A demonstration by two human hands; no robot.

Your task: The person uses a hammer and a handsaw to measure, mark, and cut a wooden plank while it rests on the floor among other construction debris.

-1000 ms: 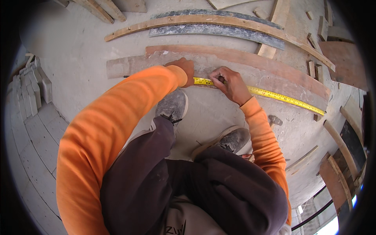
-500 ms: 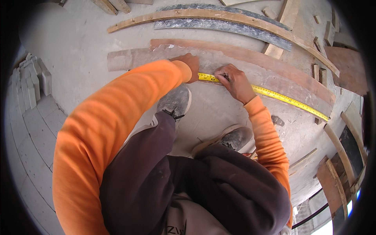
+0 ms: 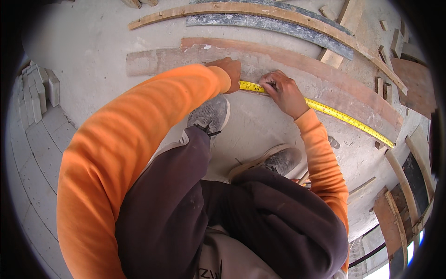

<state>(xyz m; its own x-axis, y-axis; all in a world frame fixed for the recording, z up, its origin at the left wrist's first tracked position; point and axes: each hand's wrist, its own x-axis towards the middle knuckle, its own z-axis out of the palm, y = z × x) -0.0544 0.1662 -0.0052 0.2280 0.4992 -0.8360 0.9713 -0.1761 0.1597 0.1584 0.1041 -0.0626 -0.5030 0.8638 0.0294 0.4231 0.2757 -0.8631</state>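
Observation:
A yellow tape measure (image 3: 348,118) runs along the near edge of a worn, cement-stained board (image 3: 260,69) on the floor. Its far right end reaches the board's right corner. My left hand (image 3: 227,72) is closed around the tape's left end; whatever part lies inside the fist is hidden. Just right of it, my right hand (image 3: 287,95) rests over the tape and the board's edge, thumb and fingers pinched together. Something small and dark shows between those fingertips, too little of it to name.
Beyond the board lie a long wooden strip (image 3: 297,22) and a grey-painted plank (image 3: 260,25). Wood offcuts (image 3: 396,44) and plywood pieces (image 3: 411,83) lie at the right. Pale blocks (image 3: 39,90) are stacked at the left. My shoes (image 3: 209,114) stand close to the board.
The view has shifted slightly, so the board and planks sit a little higher. Both hands keep nearly the same places on the tape, the right fingertips shifting slightly.

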